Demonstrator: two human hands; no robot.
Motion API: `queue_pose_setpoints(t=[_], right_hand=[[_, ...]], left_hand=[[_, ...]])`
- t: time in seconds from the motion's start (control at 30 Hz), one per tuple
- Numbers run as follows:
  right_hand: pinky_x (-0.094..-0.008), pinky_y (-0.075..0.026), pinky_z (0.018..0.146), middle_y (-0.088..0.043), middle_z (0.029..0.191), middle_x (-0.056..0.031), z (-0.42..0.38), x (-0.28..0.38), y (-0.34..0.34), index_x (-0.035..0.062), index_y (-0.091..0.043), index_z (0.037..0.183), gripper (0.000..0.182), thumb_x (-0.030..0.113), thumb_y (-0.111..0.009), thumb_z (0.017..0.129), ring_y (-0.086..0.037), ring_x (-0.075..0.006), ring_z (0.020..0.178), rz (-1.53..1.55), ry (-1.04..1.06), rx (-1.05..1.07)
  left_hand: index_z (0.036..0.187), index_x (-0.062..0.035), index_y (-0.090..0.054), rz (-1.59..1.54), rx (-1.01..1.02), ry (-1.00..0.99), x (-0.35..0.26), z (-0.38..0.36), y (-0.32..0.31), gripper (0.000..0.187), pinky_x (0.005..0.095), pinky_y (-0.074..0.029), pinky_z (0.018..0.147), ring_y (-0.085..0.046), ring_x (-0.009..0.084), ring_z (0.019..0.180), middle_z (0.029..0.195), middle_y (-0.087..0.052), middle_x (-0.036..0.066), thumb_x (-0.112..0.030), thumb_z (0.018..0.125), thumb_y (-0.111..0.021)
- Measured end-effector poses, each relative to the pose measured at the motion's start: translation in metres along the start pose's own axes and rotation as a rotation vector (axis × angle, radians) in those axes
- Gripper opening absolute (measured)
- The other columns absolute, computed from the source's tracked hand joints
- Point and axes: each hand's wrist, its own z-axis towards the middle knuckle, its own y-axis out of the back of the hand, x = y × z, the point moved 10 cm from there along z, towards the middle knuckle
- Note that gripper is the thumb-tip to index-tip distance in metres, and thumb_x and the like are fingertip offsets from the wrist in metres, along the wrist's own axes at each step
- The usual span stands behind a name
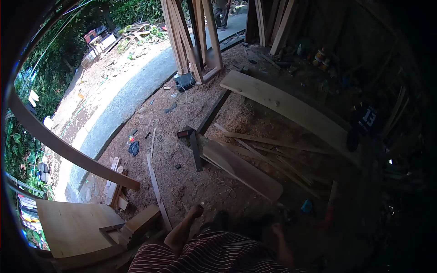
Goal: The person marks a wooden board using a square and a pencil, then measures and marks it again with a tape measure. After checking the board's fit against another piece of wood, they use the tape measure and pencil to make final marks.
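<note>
My left hand (pixel 195 211) is held low in front of my body, its fingers curled closed; whatever may be inside is too small to make out. Just past it, the ground is covered in wood shavings. In deep shade on the other side is my right hand (pixel 277 229), its fingers too dark to read. Ahead of both hands, a wide board (pixel 246 170) with a rounded near end lies at a slant. A dark try square or similar angled piece (pixel 195 150) rests at its far end.
A long pale plank (pixel 277 100) stretches across the right, with thin strips (pixel 277 143) below it. Upright timbers (pixel 211 41) stand ahead, beside a dark case (pixel 185 82). Plywood (pixel 75 225) and stacked blocks (pixel 141 220) lie left. A person (pixel 221 13) stands far off.
</note>
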Motion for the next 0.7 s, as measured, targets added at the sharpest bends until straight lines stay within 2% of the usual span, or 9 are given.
queue_pose_setpoints(t=[0.1,0.17,0.2,0.33,0.4,0.53,0.6,0.63,0.7], right_hand=[[-0.0387,-0.05,0.071,-0.066,0.085,-0.0138,0.009,0.062,-0.004,0.001,-0.064,0.086,0.023,0.022,-0.065,0.078,-0.063,-0.0236,0.078,-0.027,0.141,-0.075],[-0.0379,-0.05,0.077,-0.066,0.091,-0.0151,0.002,0.13,0.01,0.0017,-0.063,0.09,0.024,0.022,-0.066,0.078,-0.064,-0.0251,0.085,-0.078,0.254,-0.136],[-0.038,-0.05,0.079,-0.066,0.095,-0.0155,0.001,0.153,0.014,0.0022,-0.062,0.094,0.026,0.021,-0.067,0.077,-0.063,-0.0267,0.089,-0.114,0.236,-0.149],[-0.0401,-0.048,0.085,-0.064,0.101,-0.0169,0.005,0.188,0.021,0.0037,-0.057,0.108,0.038,0.021,-0.07,0.076,-0.061,-0.0306,0.097,-0.055,0.156,-0.123],[-0.0423,-0.045,0.089,-0.059,0.111,-0.0193,0.013,0.218,0.036,0.0048,-0.052,0.116,0.048,0.022,-0.071,0.075,-0.056,-0.0324,0.106,-0.268,0.354,-0.223],[-0.0429,-0.04,0.098,-0.049,0.127,-0.0218,0.047,0.226,0.044,0.0047,-0.043,0.128,0.063,0.024,-0.071,0.075,-0.047,-0.0351,0.119,-0.338,0.311,-0.121],[-0.0425,-0.033,0.105,-0.038,0.137,-0.0235,0.075,0.218,0.044,0.005,-0.033,0.137,0.079,0.027,-0.073,0.074,-0.037,-0.0374,0.129,-0.267,0.383,-0.21],[-0.0425,-0.033,0.105,-0.038,0.137,-0.0235,0.088,0.223,0.041,0.005,-0.033,0.137,0.079,0.027,-0.073,0.074,-0.037,-0.0374,0.129,-0.262,0.395,-0.204],[-0.0493,-0.024,0.109,-0.032,0.143,-0.0226,0.095,0.24,0.045,0.0064,-0.028,0.142,0.086,0.038,-0.071,0.075,-0.029,-0.0385,0.133,-0.418,0.365,-0.16]], left_hand=[[0.095,-0.0044,-0.067,0.018,-0.008,-0.075,-0.032,-0.003,0.031,0.025,0.0324,-0.05,0.06,-0.065,0.0186,0.067,0.074,-0.067,0.009,-0.023,0.08,-0.061],[0.098,-0.005,-0.065,-0.122,0.04,-0.1,-0.037,0.011,0.035,0.028,0.0326,-0.051,0.061,-0.065,0.0186,0.067,0.078,-0.067,0.009,-0.026,0.079,-0.063],[0.1,-0.0063,-0.066,-0.096,0.073,-0.079,-0.044,0.012,0.039,0.032,0.0436,-0.05,0.075,-0.064,0.0381,0.088,0.091,-0.066,0.024,-0.028,0.081,-0.054],[0.099,-0.0068,-0.065,0.057,0.066,-0.195,-0.089,0.038,0.061,0.03,0.043,-0.051,0.071,-0.065,0.037,0.085,0.088,-0.066,0.022,-0.027,0.08,-0.055],[0.094,-0.0071,-0.064,0.092,0.003,-0.338,-0.115,0.061,0.069,0.025,0.0428,-0.05,0.07,-0.065,0.0356,0.081,0.086,-0.066,0.021,-0.026,0.079,-0.057],[0.098,-0.0059,-0.064,0.088,-0.052,-0.364,-0.158,0.095,0.082,0.026,0.0402,-0.052,0.072,-0.065,0.0311,0.081,0.089,-0.066,0.018,-0.02,0.076,-0.064],[0.102,-0.0049,-0.06,0.15,-0.003,-0.435,-0.183,0.105,0.087,0.033,0.0419,-0.05,0.079,-0.062,0.0337,0.09,0.096,-0.063,0.018,-0.016,0.072,-0.07],[0.102,-0.0049,-0.06,0.154,-0.015,-0.43,-0.191,0.109,0.096,0.033,0.0419,-0.05,0.079,-0.062,0.0337,0.09,0.096,-0.063,0.018,-0.016,0.072,-0.07],[0.106,-0.0071,-0.057,0.352,-0.195,-0.598,-0.226,0.105,0.113,0.042,0.0436,-0.048,0.085,-0.055,0.0355,0.103,0.101,-0.058,0.019,-0.013,0.067,-0.073]])
